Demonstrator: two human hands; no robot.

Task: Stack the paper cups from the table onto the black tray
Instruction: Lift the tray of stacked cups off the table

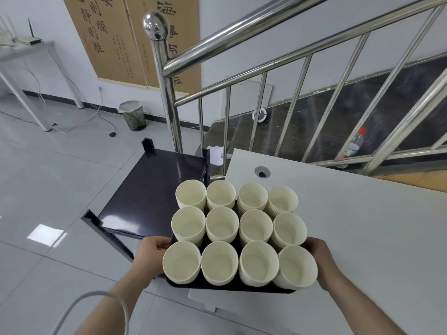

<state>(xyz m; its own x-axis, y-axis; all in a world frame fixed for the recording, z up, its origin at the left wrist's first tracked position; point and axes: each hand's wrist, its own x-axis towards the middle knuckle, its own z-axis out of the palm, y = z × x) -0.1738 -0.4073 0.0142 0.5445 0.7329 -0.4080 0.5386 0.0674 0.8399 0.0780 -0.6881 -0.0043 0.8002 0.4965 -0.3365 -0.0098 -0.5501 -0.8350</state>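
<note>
- Looking down through the head camera, the person is holding the black tray (232, 287) by its two short sides, with twelve stacks of paper cups (238, 234) standing on it in three rows of four.
- The left hand (151, 258) is gripping the tray's left edge, fingers curled round the rim beside the near-left stack; the right hand (319, 261) is gripping the right edge, mostly hidden behind the near-right stack, so how far its fingers wrap cannot be told.
- The tray is sitting partly over the near-left corner of the white table (362, 226), its left part overhanging the floor; whether its underside is touching the table or hanging just above cannot be told.
- The near-right stack is leaning outward toward the right hand, and neighbours in that row are tilting too; a jolt or a dip on that side is likely to tip them off the edge.
- Stacks are standing rim against rim, so one toppling is likely to knock the next.
- The dark cart (154, 201) is standing just left of the table, its corner post near the far-left stack; swinging the tray that way could catch a cup on the post.
- A loose cable (96, 296) is looping by the left forearm and could snag it.
- No loose cups are showing on the table, so the stacking is judged near done.
</note>
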